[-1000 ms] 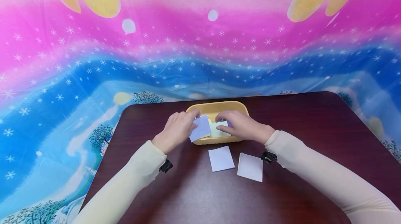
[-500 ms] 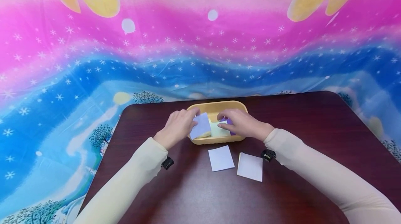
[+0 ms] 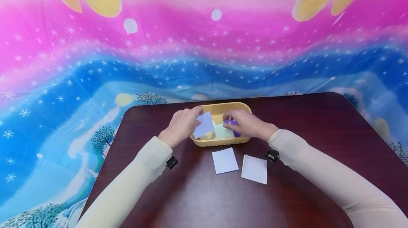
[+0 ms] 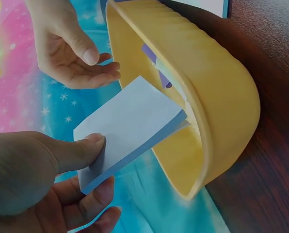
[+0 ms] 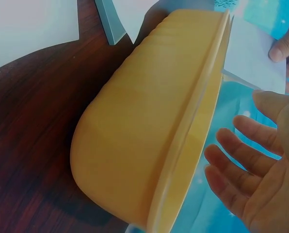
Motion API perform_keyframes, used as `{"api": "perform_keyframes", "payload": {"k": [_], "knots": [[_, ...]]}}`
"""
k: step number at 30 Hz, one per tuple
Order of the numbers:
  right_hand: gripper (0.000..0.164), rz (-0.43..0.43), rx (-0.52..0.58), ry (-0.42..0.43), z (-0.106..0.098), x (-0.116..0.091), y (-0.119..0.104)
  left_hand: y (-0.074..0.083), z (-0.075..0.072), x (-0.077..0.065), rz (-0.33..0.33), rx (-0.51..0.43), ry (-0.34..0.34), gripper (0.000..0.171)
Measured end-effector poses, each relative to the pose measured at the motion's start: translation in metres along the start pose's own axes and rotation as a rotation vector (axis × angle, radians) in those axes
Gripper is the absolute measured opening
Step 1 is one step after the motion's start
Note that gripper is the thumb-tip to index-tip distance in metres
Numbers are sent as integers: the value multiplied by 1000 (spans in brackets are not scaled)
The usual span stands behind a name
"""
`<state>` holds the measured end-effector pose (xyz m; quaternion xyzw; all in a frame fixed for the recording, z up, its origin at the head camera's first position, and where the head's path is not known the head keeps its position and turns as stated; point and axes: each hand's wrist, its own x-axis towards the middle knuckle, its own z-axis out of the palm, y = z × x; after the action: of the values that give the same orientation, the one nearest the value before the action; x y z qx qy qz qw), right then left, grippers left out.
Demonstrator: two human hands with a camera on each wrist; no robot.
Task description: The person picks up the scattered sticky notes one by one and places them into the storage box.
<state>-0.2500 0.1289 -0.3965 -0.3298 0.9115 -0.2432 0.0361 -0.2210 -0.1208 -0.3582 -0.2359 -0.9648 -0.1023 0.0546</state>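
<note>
My left hand [image 3: 180, 126] pinches a pale lavender-blue sticky note pad [image 3: 204, 125] between thumb and fingers. In the left wrist view that note pad [image 4: 130, 128] is tilted at the mouth of the yellow plastic basket [image 4: 217, 87]. My right hand [image 3: 247, 123] hovers over the basket's right side with loosely bent fingers and holds nothing; the right wrist view shows its fingers [image 5: 246, 150] spread apart. Inside the basket [image 3: 221, 143] lie a pale green pad [image 3: 223, 132], a purple piece [image 3: 236, 129] and a pale yellow pad [image 3: 208, 136], partly covered by the held pad.
Two whitish square note pads [image 3: 225, 161] [image 3: 254, 170] lie side by side on the dark wooden table [image 3: 204, 199], just in front of the basket. A printed cloth [image 3: 204, 43] hangs behind the table's back edge.
My left hand has raised the lavender-blue pad slightly, showing more of the yellow pad beneath it. The right hand has shifted a little rightward, uncovering more of the purple piece.
</note>
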Motion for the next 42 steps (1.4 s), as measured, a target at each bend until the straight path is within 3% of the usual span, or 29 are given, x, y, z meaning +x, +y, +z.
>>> {"api": "perform_keyframes", "payload": {"k": [12, 20, 31, 42], "knots": [[26, 10, 4, -2, 3, 4, 7, 4, 7, 12, -39, 15, -53, 21], [13, 16, -5, 16, 5, 4, 11, 4, 15, 18, -60, 18, -71, 20], [20, 28, -8, 2, 9, 3, 14, 5, 26, 22, -91, -20, -129, 25], [22, 17, -8, -3, 14, 5, 16, 4, 35, 25, -79, -37, -172, 25]]}}
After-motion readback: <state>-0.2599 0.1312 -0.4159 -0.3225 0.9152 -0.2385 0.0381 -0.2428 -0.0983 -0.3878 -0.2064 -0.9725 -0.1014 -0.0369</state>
